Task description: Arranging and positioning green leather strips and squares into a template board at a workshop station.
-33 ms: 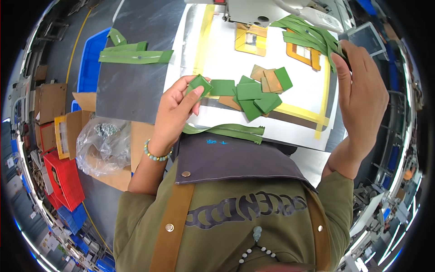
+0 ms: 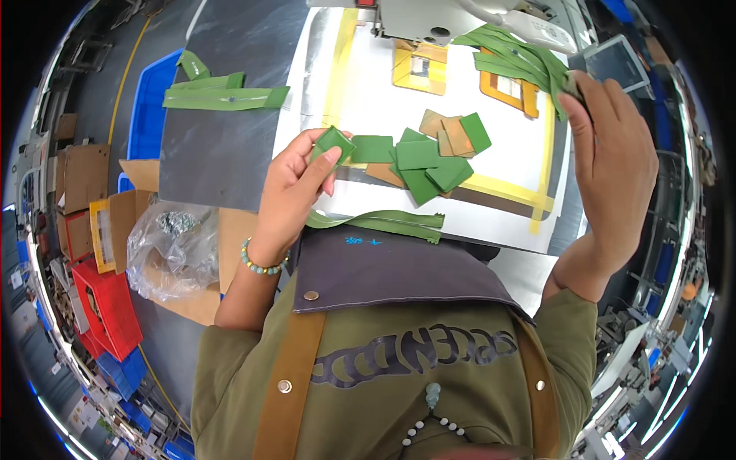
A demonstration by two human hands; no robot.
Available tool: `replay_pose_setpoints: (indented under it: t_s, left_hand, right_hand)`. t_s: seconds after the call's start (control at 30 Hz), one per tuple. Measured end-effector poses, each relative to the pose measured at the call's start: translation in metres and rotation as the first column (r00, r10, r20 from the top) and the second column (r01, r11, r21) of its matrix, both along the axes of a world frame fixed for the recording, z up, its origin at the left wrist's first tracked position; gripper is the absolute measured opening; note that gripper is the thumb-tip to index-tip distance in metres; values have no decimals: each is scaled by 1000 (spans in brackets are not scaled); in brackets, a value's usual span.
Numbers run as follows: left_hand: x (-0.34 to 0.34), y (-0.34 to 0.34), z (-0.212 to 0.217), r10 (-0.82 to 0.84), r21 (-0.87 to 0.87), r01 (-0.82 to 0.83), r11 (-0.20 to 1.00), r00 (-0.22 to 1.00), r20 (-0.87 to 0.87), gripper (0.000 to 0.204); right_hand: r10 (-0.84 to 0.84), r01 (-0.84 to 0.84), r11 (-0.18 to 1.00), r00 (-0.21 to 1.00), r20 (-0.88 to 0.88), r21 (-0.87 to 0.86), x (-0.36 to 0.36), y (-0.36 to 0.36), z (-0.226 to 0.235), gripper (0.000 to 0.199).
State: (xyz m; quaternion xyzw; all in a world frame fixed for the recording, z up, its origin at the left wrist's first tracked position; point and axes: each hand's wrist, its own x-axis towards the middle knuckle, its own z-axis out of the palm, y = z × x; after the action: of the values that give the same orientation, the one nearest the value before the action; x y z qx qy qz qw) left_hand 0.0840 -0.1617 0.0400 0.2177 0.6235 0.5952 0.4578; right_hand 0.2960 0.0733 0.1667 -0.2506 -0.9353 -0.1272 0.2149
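Note:
My left hand (image 2: 295, 188) pinches a small green square patch (image 2: 333, 143) between thumb and fingers, at the left edge of a loose pile of green and tan square patches (image 2: 429, 157) on the white work plate (image 2: 368, 84). My right hand (image 2: 609, 161) is raised at the right and closed on the ends of a bundle of long green strips (image 2: 514, 57) that lies over an orange frame. A pair of green zipper strips (image 2: 383, 222) lies along the plate's near edge, just above my apron.
A sewing machine head (image 2: 429, 19) stands at the top over a yellow frame (image 2: 420, 69). More green strips (image 2: 222, 96) lie on the grey table at left. A blue bin (image 2: 149, 107), a plastic bag (image 2: 172, 249), cardboard boxes and a red crate (image 2: 107, 307) crowd the left. A small screen (image 2: 613, 61) sits at upper right.

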Motion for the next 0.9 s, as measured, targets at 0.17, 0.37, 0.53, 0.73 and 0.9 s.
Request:
replay_pose_setpoints:
  t_s: [0.17, 0.37, 0.53, 0.73, 0.9]
  left_hand:
    - [3, 2, -4, -9, -2, 9, 1000, 1000, -19, 31]
    - [1, -1, -10, 1, -29, -3, 1000, 998, -60, 34]
    - [0, 2, -10, 12, -22, -12, 1000, 999, -37, 32]
    - [-2, -3, -10, 10, -35, -11, 999, 999, -31, 30]
    - [-1, 2, -3, -14, 12, 14, 1000, 999, 30, 27]
  right_hand:
    - [61, -60, 998, 956, 288, -13, 39, 40, -9, 28]
    - [250, -138, 949, 876, 411, -283, 50, 65, -10, 38]
    - [164, 10, 934, 877, 451, -358, 52, 83, -20, 48]
    - [422, -255, 459, 906, -44, -851, -17, 26, -20, 27]
    - [529, -482, 474, 825, -199, -737, -70, -15, -77, 37]
